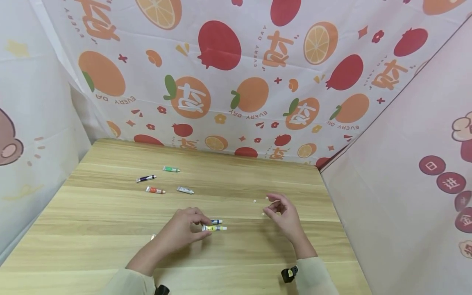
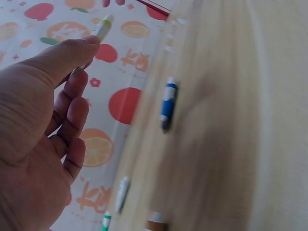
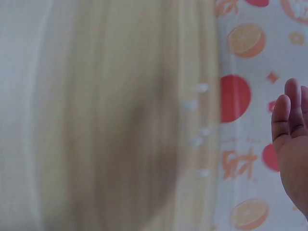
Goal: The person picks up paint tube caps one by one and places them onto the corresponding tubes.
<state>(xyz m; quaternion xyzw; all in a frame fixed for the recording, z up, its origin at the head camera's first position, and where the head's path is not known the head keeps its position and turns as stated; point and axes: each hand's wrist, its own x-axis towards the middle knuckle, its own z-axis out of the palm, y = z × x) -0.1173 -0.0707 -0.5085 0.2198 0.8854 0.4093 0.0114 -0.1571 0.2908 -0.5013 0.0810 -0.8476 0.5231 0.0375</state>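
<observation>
My left hand (image 1: 182, 227) pinches a small yellow paint tube (image 1: 214, 228) between thumb and fingers, its white-capped end pointing right. In the left wrist view the yellow tube (image 2: 102, 28) sticks out past the thumb, held above the table. Just behind it in the head view lies a blue paint tube (image 1: 216, 221), partly hidden. My right hand (image 1: 285, 217) hovers at the right with loosely bent fingers and nothing seen in them. Near its fingertips are small white pieces (image 1: 255, 200) that look like caps; several (image 3: 190, 104) show, blurred, in the right wrist view.
Farther back on the left of the wooden table (image 1: 110, 213) lie a green tube (image 1: 171, 169), a dark purple tube (image 1: 146, 178), an orange-red tube (image 1: 155, 190) and a silvery-white tube (image 1: 185, 190). A brown tube (image 2: 156, 224) is partly cut off. Printed cloth (image 1: 221, 94) encloses the table.
</observation>
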